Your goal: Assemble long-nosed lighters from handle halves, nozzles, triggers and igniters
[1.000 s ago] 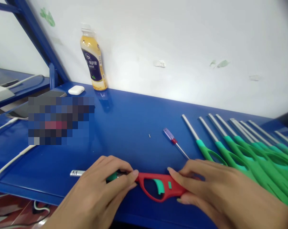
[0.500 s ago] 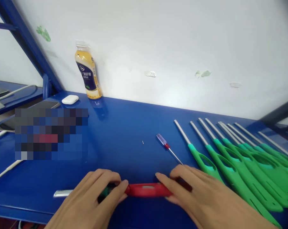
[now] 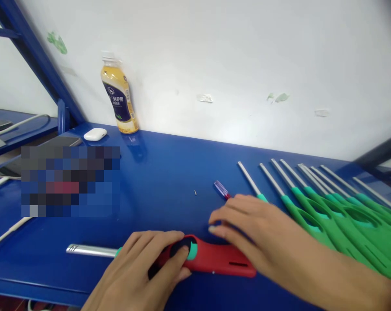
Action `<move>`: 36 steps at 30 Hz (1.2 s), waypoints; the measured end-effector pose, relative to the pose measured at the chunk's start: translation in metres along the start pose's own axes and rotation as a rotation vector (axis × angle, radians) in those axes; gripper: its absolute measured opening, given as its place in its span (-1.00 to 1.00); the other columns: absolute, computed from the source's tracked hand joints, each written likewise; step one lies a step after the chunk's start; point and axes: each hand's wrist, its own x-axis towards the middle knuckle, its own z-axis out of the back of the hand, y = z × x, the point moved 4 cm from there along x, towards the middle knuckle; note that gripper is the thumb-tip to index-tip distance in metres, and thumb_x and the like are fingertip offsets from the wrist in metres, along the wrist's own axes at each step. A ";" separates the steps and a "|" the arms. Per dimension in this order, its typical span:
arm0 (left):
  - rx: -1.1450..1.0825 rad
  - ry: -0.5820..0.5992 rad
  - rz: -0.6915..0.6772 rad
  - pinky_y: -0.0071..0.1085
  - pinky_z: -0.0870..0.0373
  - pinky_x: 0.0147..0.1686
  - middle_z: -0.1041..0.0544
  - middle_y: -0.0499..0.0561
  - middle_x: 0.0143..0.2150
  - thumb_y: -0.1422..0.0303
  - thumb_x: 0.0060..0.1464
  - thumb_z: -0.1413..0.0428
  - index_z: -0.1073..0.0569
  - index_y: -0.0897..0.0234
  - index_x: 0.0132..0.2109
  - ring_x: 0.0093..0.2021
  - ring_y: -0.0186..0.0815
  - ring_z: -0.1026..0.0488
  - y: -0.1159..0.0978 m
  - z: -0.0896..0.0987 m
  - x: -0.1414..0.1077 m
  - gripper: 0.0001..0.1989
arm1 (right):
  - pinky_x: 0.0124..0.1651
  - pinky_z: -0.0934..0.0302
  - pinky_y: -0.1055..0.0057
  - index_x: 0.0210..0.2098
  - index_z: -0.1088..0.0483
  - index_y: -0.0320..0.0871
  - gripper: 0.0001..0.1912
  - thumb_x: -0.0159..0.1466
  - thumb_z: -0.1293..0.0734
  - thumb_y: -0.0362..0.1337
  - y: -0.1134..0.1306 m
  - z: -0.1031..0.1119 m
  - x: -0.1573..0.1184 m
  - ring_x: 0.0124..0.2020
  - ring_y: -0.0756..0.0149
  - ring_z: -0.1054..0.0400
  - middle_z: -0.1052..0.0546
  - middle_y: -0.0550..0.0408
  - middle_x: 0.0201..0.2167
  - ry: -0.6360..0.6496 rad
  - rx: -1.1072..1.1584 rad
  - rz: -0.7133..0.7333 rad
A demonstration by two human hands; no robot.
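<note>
My left hand [image 3: 146, 263] is wrapped round a red long-nosed lighter [image 3: 221, 258], thumb in the handle opening by the teal trigger. The lighter's silver tube points left and its red handle lies flat on its side, a dark slot facing up. My right hand [image 3: 243, 229] hangs over the handle's right end with fingers loosely bent, thumb apart, nothing visible in them. Just behind that hand, a small screwdriver [image 3: 221, 189] with a clear purple and red handle lies on the table; its shaft is hidden. A tiny screw [image 3: 195, 192] lies left of the screwdriver.
Several green long-nosed lighters [image 3: 331, 229] lie in a row at the right of the blue table [image 3: 169, 172]. Toward the back left stand a yellow bottle [image 3: 120, 99] and a white earbud case [image 3: 95, 134]. A phone, cables and a blurred-out patch occupy the left side.
My right hand has let go of the red lighter and moved up toward the screwdriver, covering its shaft. The lighter has been rolled so its broad side with the slot faces up.
</note>
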 end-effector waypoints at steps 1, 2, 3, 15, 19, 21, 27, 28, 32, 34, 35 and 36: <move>-0.013 0.004 0.010 -0.35 -0.56 0.01 -0.63 -0.03 0.17 0.37 0.62 -0.02 -0.53 0.05 0.26 0.05 -0.28 -0.60 0.002 -0.001 -0.001 -0.74 | -0.05 -0.44 0.25 -0.02 -0.54 -0.01 -0.63 0.70 -0.12 -0.15 -0.009 0.005 0.003 -0.14 0.23 -0.64 -0.72 0.15 -0.11 -0.029 -0.046 -0.051; -0.022 0.003 0.027 -0.34 -0.55 0.02 -0.63 -0.03 0.18 0.37 0.63 0.00 -0.52 0.03 0.27 0.06 -0.27 -0.59 0.005 -0.002 -0.003 -0.72 | -0.18 -0.39 0.24 0.01 -0.53 -0.04 -0.61 0.70 -0.10 -0.09 -0.018 0.010 0.005 -0.23 0.19 -0.64 -0.71 0.10 -0.15 -0.052 -0.091 -0.109; -0.024 -0.001 0.048 -0.32 -0.54 0.03 -0.62 -0.04 0.19 0.38 0.64 0.02 -0.52 0.02 0.28 0.08 -0.27 -0.58 0.007 -0.003 -0.005 -0.71 | -0.29 -0.31 0.22 0.05 -0.50 -0.08 -0.59 0.70 -0.10 -0.04 -0.028 0.013 0.007 -0.31 0.13 -0.62 -0.70 0.05 -0.21 -0.056 -0.135 -0.164; 0.005 -0.030 -0.006 -0.36 -0.62 -0.08 -0.60 0.03 0.16 0.38 0.62 -0.01 -0.56 0.06 0.29 0.00 -0.29 -0.59 0.012 -0.008 -0.009 -0.70 | -0.28 -0.15 0.17 0.52 -0.22 -0.15 -0.40 0.57 -0.07 -0.14 -0.060 0.004 0.031 -0.36 0.01 -0.54 -0.65 0.00 -0.34 0.084 0.011 -0.272; -0.028 -0.046 -0.019 -0.39 -0.64 -0.05 -0.57 0.09 0.18 0.47 0.56 -0.08 -0.56 0.11 0.30 0.02 -0.29 -0.58 0.015 -0.008 -0.009 -0.68 | -0.30 -0.33 0.27 0.38 -0.20 -0.01 -0.55 0.56 -0.14 -0.08 -0.057 0.025 0.041 -0.41 0.21 -0.53 -0.61 0.21 -0.39 0.099 0.282 -0.326; -0.040 -0.053 -0.022 -0.39 -0.64 -0.06 -0.57 0.11 0.17 0.48 0.55 -0.09 -0.56 0.13 0.29 0.02 -0.29 -0.58 0.015 -0.008 -0.009 -0.68 | -0.28 -0.40 0.30 0.32 -0.16 0.01 -0.61 0.56 -0.14 -0.09 -0.055 0.028 0.043 -0.37 0.24 -0.54 -0.60 0.22 -0.37 0.111 0.387 -0.350; -0.054 -0.045 -0.015 -0.41 -0.66 -0.06 -0.59 0.10 0.16 0.45 0.57 -0.08 -0.57 0.13 0.28 -0.01 -0.30 -0.59 0.014 -0.007 -0.009 -0.71 | -0.32 -0.35 0.33 0.18 -0.18 0.00 -0.72 0.53 -0.03 -0.25 -0.046 0.013 0.047 -0.40 0.30 -0.45 -0.51 0.24 -0.37 0.208 0.459 -0.395; -0.053 -0.046 -0.015 -0.41 -0.66 -0.07 -0.60 0.09 0.15 0.44 0.58 -0.07 -0.56 0.12 0.28 -0.02 -0.31 -0.59 0.014 -0.007 -0.009 -0.71 | -0.35 -0.31 0.34 0.11 -0.22 0.00 -0.75 0.52 -0.04 -0.28 -0.044 0.011 0.050 -0.42 0.31 -0.40 -0.48 0.26 -0.40 0.213 0.426 -0.397; -0.038 -0.042 -0.013 -0.39 -0.67 -0.08 -0.62 0.07 0.13 0.42 0.59 -0.06 -0.56 0.12 0.27 -0.04 -0.30 -0.61 0.013 -0.005 -0.009 -0.72 | -0.33 -0.25 0.32 -0.04 -0.38 -0.05 -0.82 0.59 -0.17 -0.21 -0.036 0.003 0.061 -0.47 0.33 -0.33 -0.39 0.30 -0.50 0.212 0.190 -0.385; -0.031 -0.042 -0.015 -0.38 -0.67 -0.09 -0.62 0.06 0.13 0.42 0.59 -0.04 -0.55 0.10 0.27 -0.03 -0.29 -0.62 0.013 -0.004 -0.010 -0.71 | -0.24 -0.37 0.28 0.00 -0.47 -0.10 -0.71 0.62 -0.27 -0.02 -0.033 -0.003 0.065 -0.44 0.32 -0.39 -0.46 0.27 -0.44 0.215 0.052 -0.368; -0.029 -0.035 -0.015 -0.37 -0.67 -0.09 -0.62 0.06 0.12 0.43 0.59 -0.04 -0.55 0.10 0.27 -0.03 -0.29 -0.62 0.013 -0.004 -0.009 -0.71 | -0.18 -0.43 0.24 0.01 -0.50 -0.13 -0.65 0.60 -0.32 0.04 -0.032 -0.006 0.067 -0.39 0.31 -0.45 -0.52 0.22 -0.37 0.222 -0.014 -0.352; -0.025 -0.034 -0.017 -0.38 -0.67 -0.09 -0.62 0.05 0.12 0.43 0.59 -0.03 -0.55 0.10 0.27 -0.04 -0.30 -0.63 0.012 -0.004 -0.009 -0.71 | -0.11 -0.48 0.20 0.02 -0.52 -0.15 -0.62 0.59 -0.35 0.06 -0.030 -0.010 0.069 -0.31 0.29 -0.51 -0.57 0.16 -0.29 0.235 -0.075 -0.328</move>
